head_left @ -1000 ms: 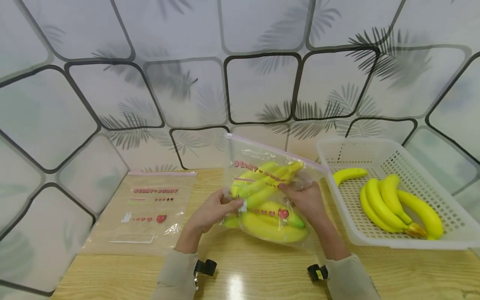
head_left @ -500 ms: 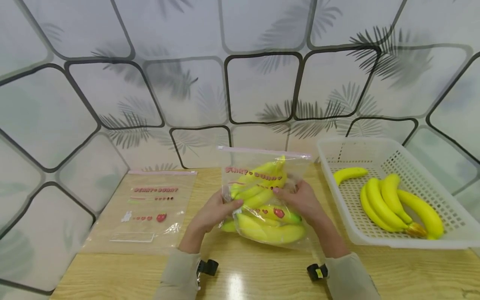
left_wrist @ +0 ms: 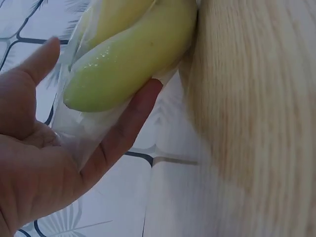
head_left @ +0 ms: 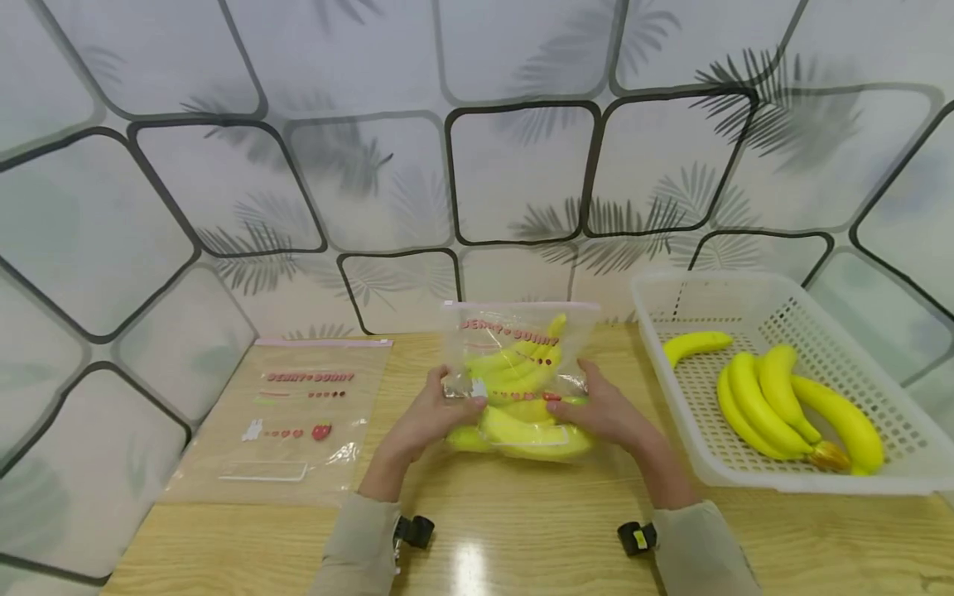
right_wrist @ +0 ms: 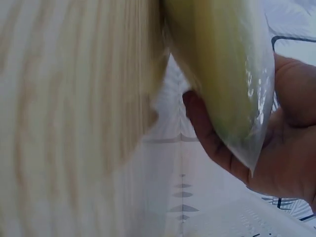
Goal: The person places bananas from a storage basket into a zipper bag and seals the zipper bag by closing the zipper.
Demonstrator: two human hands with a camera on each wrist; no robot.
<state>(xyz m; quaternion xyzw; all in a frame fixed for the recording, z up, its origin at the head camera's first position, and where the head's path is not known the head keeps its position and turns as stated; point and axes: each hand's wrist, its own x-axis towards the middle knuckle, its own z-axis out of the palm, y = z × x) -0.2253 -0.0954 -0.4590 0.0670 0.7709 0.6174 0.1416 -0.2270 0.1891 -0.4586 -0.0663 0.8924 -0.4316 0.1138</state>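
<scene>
Bag (head_left: 516, 382): bananas (head_left: 532, 437) inside, over the worktop (head_left: 514, 509), left of the basket (head_left: 775, 483)
Left grip (head_left: 431, 415): clasped on the bag's left side
Right grip (head_left: 613, 411): clasped on its right side
Second bag (head_left: 298, 414): flat, farther left

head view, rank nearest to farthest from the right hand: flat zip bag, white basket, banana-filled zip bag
1. Banana-filled zip bag, in the right hand
2. White basket, on the right
3. Flat zip bag, far left
</scene>
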